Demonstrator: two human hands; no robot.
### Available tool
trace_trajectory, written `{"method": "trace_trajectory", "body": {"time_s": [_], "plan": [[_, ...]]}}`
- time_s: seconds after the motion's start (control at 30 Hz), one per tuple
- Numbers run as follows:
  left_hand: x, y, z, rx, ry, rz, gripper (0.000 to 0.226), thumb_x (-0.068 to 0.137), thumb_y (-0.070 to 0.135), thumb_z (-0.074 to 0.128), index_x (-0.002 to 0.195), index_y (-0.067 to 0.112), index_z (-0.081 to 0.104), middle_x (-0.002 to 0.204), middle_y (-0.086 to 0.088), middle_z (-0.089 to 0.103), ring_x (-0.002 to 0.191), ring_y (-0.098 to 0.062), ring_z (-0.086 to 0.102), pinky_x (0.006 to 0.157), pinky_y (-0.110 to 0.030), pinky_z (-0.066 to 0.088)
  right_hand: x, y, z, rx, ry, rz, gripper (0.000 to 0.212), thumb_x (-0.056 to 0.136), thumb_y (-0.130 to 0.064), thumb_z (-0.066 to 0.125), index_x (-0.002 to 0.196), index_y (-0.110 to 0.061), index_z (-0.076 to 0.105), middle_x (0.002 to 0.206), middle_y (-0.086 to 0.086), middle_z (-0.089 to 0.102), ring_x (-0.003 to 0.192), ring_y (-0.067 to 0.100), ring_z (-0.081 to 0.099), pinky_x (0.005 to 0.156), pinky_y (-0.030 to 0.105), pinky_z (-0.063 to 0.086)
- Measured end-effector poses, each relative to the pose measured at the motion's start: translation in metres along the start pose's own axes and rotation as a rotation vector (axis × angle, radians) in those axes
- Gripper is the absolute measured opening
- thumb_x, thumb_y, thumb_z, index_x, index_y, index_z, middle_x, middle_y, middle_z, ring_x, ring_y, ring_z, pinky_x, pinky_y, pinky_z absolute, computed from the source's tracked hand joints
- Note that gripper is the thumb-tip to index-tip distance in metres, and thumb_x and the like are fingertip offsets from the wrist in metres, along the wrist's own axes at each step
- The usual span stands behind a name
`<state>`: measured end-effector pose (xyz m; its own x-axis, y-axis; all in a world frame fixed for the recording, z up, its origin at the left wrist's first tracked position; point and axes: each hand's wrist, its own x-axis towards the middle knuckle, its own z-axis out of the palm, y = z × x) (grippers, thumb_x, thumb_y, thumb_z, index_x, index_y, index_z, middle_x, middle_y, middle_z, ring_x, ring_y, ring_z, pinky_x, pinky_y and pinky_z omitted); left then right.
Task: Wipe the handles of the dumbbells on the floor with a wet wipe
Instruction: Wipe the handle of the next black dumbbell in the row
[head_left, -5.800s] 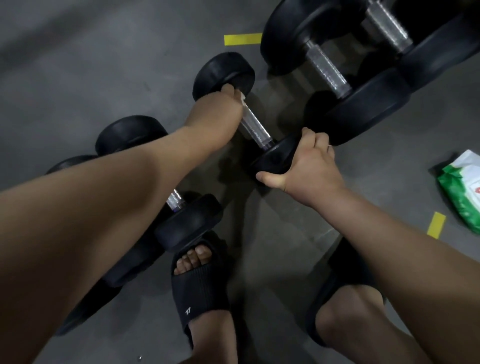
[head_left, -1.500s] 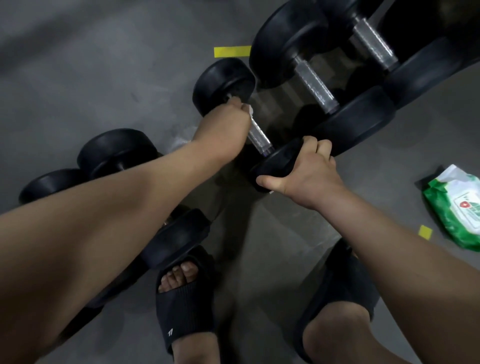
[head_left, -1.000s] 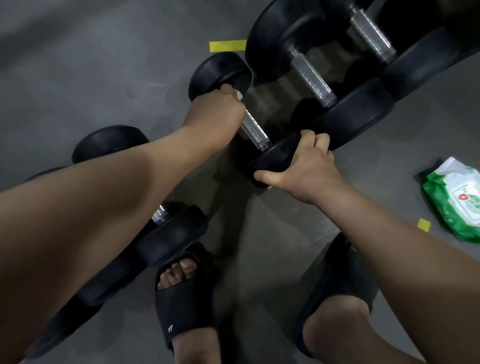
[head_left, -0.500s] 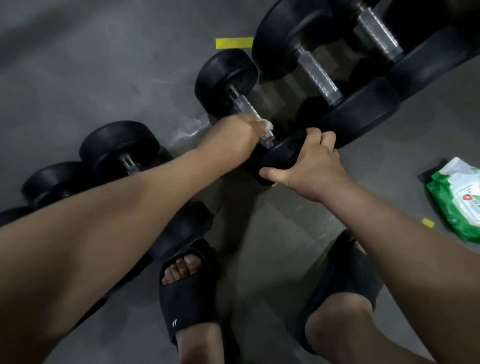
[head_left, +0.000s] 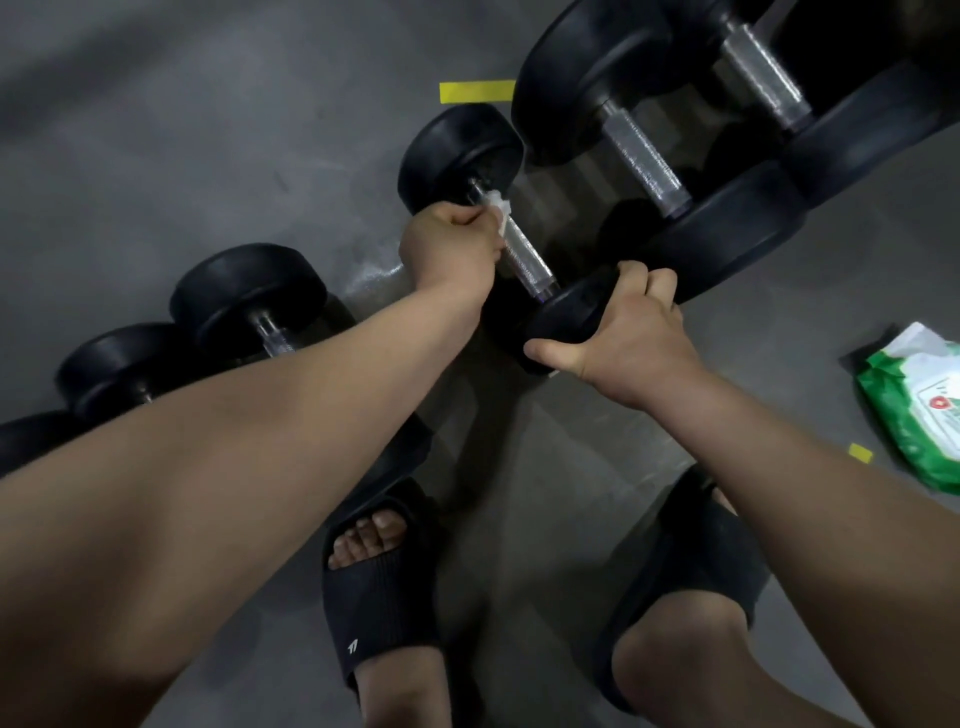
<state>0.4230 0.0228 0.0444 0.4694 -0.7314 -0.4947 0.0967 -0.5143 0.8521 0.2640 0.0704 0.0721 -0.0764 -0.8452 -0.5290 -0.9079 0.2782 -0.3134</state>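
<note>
A small black dumbbell (head_left: 460, 153) lies on the grey floor with a knurled chrome handle (head_left: 525, 255). My left hand (head_left: 451, 244) grips the far end of that handle through a white wet wipe (head_left: 497, 205), whose edge sticks out above my fingers. My right hand (head_left: 626, 332) grips the near black head (head_left: 566, 312) of the same dumbbell, fingers curled over its rim. The middle and near part of the handle show bare.
Two larger dumbbells (head_left: 644, 156) lie close behind at the upper right. More small dumbbells (head_left: 249, 301) lie at the left under my forearm. A green wet wipe pack (head_left: 919, 405) sits on the floor at right. My feet in black slides (head_left: 379, 587) stand below.
My left hand slid with the wipe from the near end of the handle back up to the far end by the far head. My right hand kept its grip.
</note>
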Motion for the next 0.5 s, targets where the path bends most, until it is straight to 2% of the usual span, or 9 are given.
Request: {"method": "trace_trajectory", "body": {"time_s": [0.2, 0.33, 0.5], "plan": [[0.000, -0.003, 0.011, -0.188, 0.058, -0.186, 0.008, 0.089, 0.011, 0.076, 0.083, 0.010, 0.069, 0.063, -0.002, 0.072, 0.061, -0.011, 0.071, 0.075, -0.031, 0.064, 0.001, 0.002, 0.001, -0.001, -0.006, -0.008, 0.129, 0.053, -0.076, 0.081, 0.151, -0.018, 0.020, 0.140, 0.004, 0.025, 0.134, 0.033, 0.037, 0.108, 0.044, 0.042], [0.010, 0.001, 0.009, -0.245, 0.104, -0.224, 0.012, 0.088, 0.011, 0.078, 0.080, 0.009, 0.068, 0.061, 0.000, 0.072, 0.067, -0.014, 0.075, 0.075, -0.032, 0.064, 0.002, 0.002, 0.001, 0.001, -0.002, -0.012, 0.129, 0.054, -0.076, 0.081, 0.152, -0.019, 0.019, 0.141, 0.004, 0.024, 0.134, 0.033, 0.037, 0.108, 0.044, 0.041], [0.009, -0.003, 0.008, -0.199, 0.067, -0.225, 0.011, 0.088, 0.012, 0.077, 0.084, 0.006, 0.069, 0.063, -0.001, 0.073, 0.068, -0.015, 0.075, 0.077, -0.033, 0.064, 0.001, 0.002, 0.001, 0.004, -0.001, -0.013, 0.128, 0.055, -0.075, 0.082, 0.152, -0.019, 0.019, 0.141, 0.004, 0.024, 0.134, 0.033, 0.037, 0.107, 0.043, 0.041]]}}
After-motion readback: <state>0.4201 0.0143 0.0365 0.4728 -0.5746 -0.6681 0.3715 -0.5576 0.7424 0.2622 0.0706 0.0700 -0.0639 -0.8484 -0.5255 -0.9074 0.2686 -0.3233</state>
